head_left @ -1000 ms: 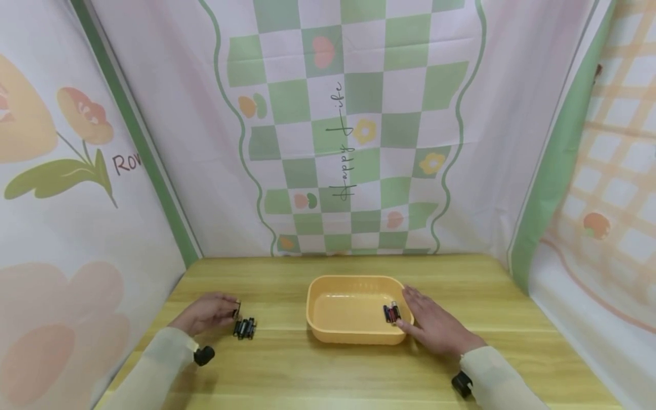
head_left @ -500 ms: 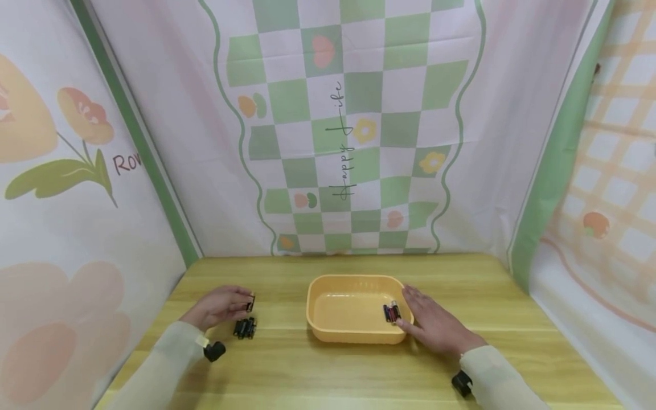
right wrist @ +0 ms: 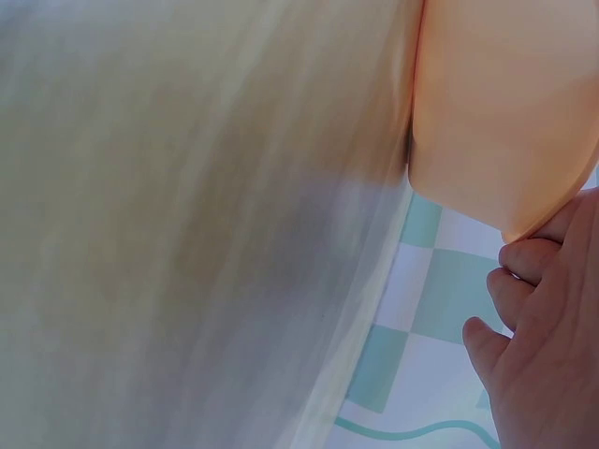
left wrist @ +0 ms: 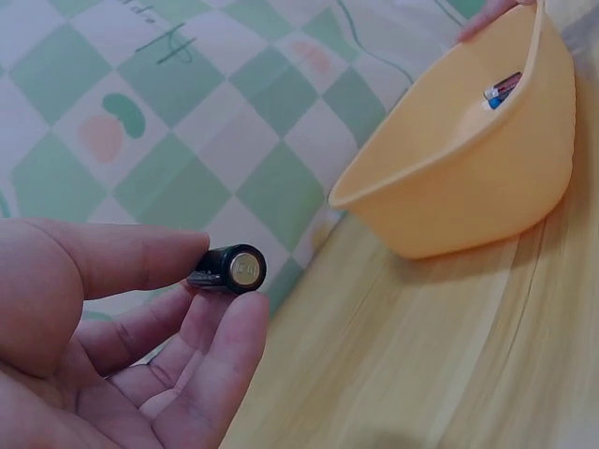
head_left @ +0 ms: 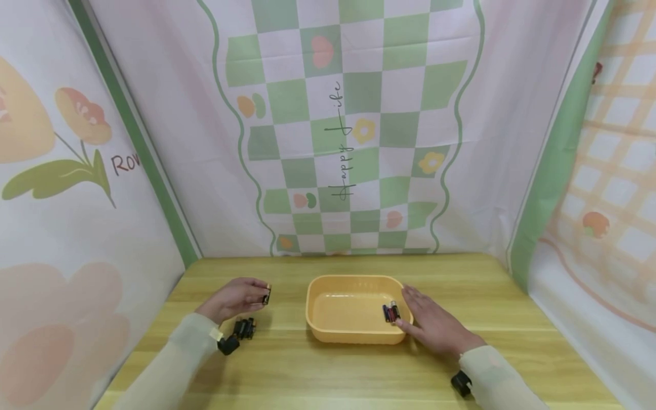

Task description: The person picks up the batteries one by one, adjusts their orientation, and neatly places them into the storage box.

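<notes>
My left hand [head_left: 237, 297] pinches a small black battery [left wrist: 229, 268] between thumb and fingers, its flat gold-coloured end facing the camera in the left wrist view. It is held above the table, left of a yellow plastic basin [head_left: 359, 337]. Below that hand, several dark batteries [head_left: 245, 328] lie side by side on the wood, partly hidden by the wrist camera. Inside the basin, at its right end, are a few more batteries [head_left: 392, 312], dark, blue and red. My right hand [head_left: 435, 322] rests on the basin's right rim, fingers extended and thumb at the front corner.
The wooden table [head_left: 328, 376] reaches back to a hanging cloth [head_left: 353, 165] with green and white checks. Patterned cloths also hang at the left and right sides. A black wrist camera [head_left: 461, 384] is on the right wrist.
My left hand has moved to the right and slightly farther back with the battery, away from the group on the table. The right hand and the basin have stayed in place.
</notes>
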Action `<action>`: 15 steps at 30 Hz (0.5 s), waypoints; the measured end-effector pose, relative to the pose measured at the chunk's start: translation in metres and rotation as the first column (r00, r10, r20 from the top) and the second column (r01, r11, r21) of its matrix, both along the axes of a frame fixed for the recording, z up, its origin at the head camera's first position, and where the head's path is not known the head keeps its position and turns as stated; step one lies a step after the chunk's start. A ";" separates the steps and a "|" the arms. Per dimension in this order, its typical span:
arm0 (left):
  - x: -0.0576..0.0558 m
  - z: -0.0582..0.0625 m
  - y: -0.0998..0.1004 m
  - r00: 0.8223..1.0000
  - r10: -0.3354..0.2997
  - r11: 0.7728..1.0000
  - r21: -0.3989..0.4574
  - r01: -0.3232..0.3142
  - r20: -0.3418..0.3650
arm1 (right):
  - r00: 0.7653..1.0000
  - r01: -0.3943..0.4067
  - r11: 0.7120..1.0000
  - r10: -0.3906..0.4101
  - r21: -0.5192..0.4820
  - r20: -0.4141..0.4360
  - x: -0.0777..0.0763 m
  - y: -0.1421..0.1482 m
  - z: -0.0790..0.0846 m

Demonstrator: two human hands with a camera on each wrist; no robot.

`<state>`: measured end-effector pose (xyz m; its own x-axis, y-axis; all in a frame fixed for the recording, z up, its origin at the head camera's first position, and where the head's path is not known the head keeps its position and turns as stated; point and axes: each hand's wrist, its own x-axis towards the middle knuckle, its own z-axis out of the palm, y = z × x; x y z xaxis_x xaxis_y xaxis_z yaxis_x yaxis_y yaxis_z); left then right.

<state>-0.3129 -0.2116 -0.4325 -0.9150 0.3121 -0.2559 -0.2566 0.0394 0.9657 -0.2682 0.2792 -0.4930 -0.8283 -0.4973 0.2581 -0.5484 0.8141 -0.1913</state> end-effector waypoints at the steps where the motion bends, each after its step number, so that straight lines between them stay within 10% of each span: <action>1: 0.000 0.001 0.002 1.000 -0.002 1.000 -0.001 0.002 -0.003 | 1.000 0.002 1.000 -0.002 -0.001 -0.001 0.000 0.000 0.000; 15: -0.008 0.008 0.033 0.998 -0.058 0.998 -0.001 0.058 -0.024 | 1.000 -0.001 1.000 0.001 -0.008 -0.025 0.001 0.000 -0.001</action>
